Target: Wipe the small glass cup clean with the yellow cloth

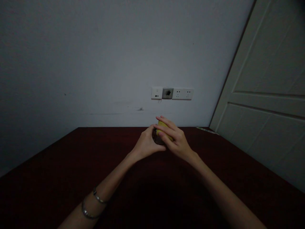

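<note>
Both my hands meet above the far middle of a dark red table (59, 171). My right hand (175, 140) is closed around a small yellow object (162, 124), with its fingers wrapped over the top. My left hand (145, 144) is closed against the same object from the left, its fingers curled on a dark part (157, 140) below the yellow. Most of the object is hidden by the fingers. Two bracelets (91, 206) circle my left wrist.
A pale wall rises behind the table with a row of white sockets (172, 93). A light panelled door (267, 105) stands at the right. A thin flat strip (206, 129) lies at the table's far right corner.
</note>
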{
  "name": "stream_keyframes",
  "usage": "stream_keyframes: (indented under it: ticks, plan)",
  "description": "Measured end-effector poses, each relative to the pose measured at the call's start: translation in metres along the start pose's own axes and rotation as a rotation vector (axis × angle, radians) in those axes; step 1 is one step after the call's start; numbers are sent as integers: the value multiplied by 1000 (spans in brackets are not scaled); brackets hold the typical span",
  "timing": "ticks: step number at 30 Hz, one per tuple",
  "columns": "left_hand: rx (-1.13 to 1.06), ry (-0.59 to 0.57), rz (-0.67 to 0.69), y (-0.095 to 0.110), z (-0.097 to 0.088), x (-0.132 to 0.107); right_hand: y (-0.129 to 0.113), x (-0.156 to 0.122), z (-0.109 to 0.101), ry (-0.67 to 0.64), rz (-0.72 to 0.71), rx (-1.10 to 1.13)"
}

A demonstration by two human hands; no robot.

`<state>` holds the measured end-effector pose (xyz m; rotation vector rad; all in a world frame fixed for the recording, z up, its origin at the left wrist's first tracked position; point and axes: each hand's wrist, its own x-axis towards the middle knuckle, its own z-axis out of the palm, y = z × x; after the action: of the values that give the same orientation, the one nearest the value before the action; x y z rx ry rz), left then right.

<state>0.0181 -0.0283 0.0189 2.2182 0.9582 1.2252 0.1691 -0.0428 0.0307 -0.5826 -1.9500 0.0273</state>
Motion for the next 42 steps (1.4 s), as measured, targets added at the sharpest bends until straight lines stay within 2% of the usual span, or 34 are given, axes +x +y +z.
stream_keyframes:
  ticks: [3,6,11,14,16,21,23,27,31,33,36,39,42]
  plan:
    - [16,50,-45,-2,-2,1,-6,0,1,-104,-146,-114]
    - [11,83,-64,-2,-3,1,-5,0,4,-56,-157,-85]
    - [-9,83,-50,2,1,-1,-3,0,12,151,74,57]
    - [16,75,-18,1,2,-2,-7,0,14,217,174,75]
    - [25,67,-35,-2,2,-2,-10,0,14,194,146,38]
    - [28,66,-47,-12,0,2,-11,-3,14,-14,-95,-131]
    - [12,67,-38,-12,0,2,-11,-3,15,26,-75,-106]
    - [-73,24,-22,-4,-1,0,-10,0,16,207,153,89]
    - [-239,-30,-46,-1,0,-2,-5,5,10,225,277,240]
    - [-375,-83,-108,-5,0,-1,-3,5,7,207,265,275]
    - [-548,-163,-208,-12,2,0,-6,2,4,134,161,260]
    - [-602,-179,-228,-16,2,1,-10,-1,2,42,49,226]
    - [-605,-164,-218,-15,2,1,-8,-1,3,68,80,250]
